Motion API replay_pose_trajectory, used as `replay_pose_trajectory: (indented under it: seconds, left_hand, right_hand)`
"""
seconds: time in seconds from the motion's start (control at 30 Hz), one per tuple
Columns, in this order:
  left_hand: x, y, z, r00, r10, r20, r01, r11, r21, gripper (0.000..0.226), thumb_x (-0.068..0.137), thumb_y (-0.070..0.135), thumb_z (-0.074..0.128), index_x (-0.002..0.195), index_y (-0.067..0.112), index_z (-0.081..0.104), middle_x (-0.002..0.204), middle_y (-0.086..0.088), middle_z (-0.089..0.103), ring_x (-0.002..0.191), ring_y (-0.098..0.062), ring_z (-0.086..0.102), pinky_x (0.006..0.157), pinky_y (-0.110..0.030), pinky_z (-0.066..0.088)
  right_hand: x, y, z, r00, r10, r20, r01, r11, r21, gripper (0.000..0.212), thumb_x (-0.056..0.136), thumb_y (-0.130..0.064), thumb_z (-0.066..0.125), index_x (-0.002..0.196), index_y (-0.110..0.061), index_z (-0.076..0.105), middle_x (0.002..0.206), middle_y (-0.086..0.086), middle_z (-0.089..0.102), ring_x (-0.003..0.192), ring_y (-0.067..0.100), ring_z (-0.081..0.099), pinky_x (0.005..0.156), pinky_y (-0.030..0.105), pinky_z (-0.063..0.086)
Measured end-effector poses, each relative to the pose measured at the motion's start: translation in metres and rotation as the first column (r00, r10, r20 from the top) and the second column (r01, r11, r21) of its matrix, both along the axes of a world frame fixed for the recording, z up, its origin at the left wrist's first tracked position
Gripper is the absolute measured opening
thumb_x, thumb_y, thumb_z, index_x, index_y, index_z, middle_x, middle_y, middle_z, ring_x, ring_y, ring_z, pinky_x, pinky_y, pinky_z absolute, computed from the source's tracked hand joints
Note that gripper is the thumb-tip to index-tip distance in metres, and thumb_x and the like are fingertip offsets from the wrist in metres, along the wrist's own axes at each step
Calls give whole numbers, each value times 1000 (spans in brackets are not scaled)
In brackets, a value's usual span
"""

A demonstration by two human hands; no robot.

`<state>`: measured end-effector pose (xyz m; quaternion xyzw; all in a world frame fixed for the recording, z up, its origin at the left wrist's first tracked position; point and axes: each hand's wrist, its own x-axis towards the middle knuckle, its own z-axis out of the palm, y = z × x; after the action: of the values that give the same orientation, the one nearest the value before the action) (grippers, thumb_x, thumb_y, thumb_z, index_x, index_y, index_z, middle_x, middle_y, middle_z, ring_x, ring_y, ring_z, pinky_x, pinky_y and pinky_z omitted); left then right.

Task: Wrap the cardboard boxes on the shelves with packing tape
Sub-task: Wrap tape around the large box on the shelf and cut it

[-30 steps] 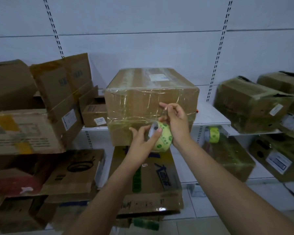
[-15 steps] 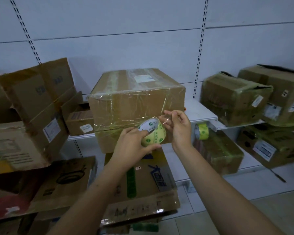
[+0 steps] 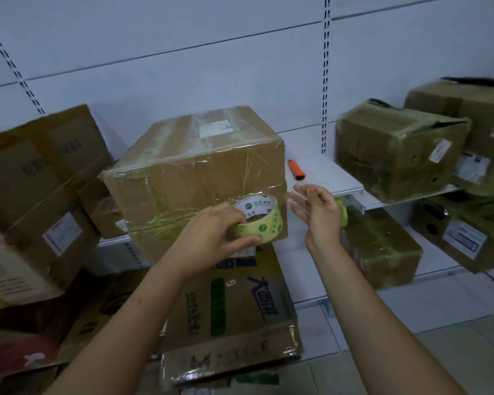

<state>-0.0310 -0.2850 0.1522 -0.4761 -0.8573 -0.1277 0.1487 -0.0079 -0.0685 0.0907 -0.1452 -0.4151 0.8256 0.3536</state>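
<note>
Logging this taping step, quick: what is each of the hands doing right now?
Left hand: grips the tape roll against the cardboard box.
Right hand: fingers loosely extended beside the box; whether it pinches the clear tape end cannot be told.

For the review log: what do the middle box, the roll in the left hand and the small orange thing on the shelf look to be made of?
Middle box: brown corrugated-looking cardboard, matte, under glossy clear film that wrinkles and glints.
Roll in the left hand: translucent yellowish plastic tape on a white printed core, probably card.
Orange thing: smooth, likely plastic, with a dark end; too small to be sure.
</note>
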Motion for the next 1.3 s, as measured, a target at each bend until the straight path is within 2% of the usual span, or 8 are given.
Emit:
replay_pose_trajectory:
  seconds: [0.3, 0.47, 0.57, 0.63, 0.73, 0.83, 1.07, 1.3]
  left_hand:
    - [-3, 17, -5, 995, -18, -93, 24, 997, 67, 54, 79, 74, 54, 73, 20, 60, 76, 6, 58, 67, -7, 51, 53, -27, 45]
    - [-15, 15, -13, 997, -60, -54, 64, 995, 74, 56, 82, 77, 51, 87, 23, 67, 112, 8, 67, 113, -10, 55, 94, -38, 49]
    - [-17, 13, -13, 994, -90, 57, 84, 990, 110, 39, 80, 69, 60, 87, 30, 63, 136, 8, 60, 136, -8, 41, 110, -30, 36]
    - [-19, 10, -14, 990, -90, 108, 77, 989, 125, 36, 77, 66, 64, 85, 30, 62, 140, 10, 57, 141, -4, 36, 113, -29, 31]
    - [-20, 10, -13, 986, -79, 144, 60, 989, 134, 39, 74, 65, 66, 84, 28, 66, 141, 12, 56, 141, -1, 35, 113, -28, 30]
    - [-19, 12, -12, 986, -72, 147, 52, 989, 140, 31, 73, 64, 68, 84, 36, 60, 140, 13, 57, 140, 0, 36, 112, -25, 30]
    - [-20, 12, -16, 990, -71, 121, 53, 988, 147, 36, 73, 65, 64, 82, 31, 61, 134, 13, 61, 138, 4, 33, 108, -17, 28]
    - [-17, 8, -4, 999, -42, -12, 43, 997, 62, 49, 80, 65, 63, 83, 17, 72, 112, 1, 66, 118, -10, 43, 96, -25, 30]
  right_hand:
    - [-36, -1, -12, 995, 37, 90, -29, 996, -83, 17, 101, -16, 54, 94, -9, 68, 88, 5, 74, 77, 17, 71, 68, 28, 58]
    - [-56, -5, -16, 991, 47, 128, -51, 998, 34, 13, 97, -20, 62, 100, -16, 74, 97, 2, 75, 92, 20, 70, 89, 42, 58]
    - [-61, -5, -18, 960, 122, 253, -142, 988, 63, 68, 90, -37, 70, 148, -17, 41, 140, 1, 55, 123, 22, 57, 103, 45, 49]
    - [-56, -1, -16, 917, -30, 398, -79, 964, 255, 82, 86, -46, 71, 152, -15, 34, 143, 1, 48, 126, 20, 51, 105, 38, 45]
    - [-32, -2, -9, 909, -342, 237, 178, 835, 521, 42, 90, -38, 70, 125, -16, 60, 116, -3, 61, 94, 9, 59, 83, 28, 50]
    - [-13, -15, -11, 958, -287, 20, 219, 775, 593, 16, 92, -29, 68, 104, -20, 71, 97, -10, 70, 87, 1, 63, 78, 19, 50]
    - [-16, -36, -35, 994, -102, 27, 79, 887, 455, 32, 99, -20, 58, 131, -24, 64, 111, -18, 71, 104, 5, 67, 93, 32, 56]
    - [-31, -42, -28, 950, -266, 166, 182, 899, 398, 36, 86, -39, 62, 112, -18, 76, 107, 5, 74, 103, 27, 69, 91, 46, 56]
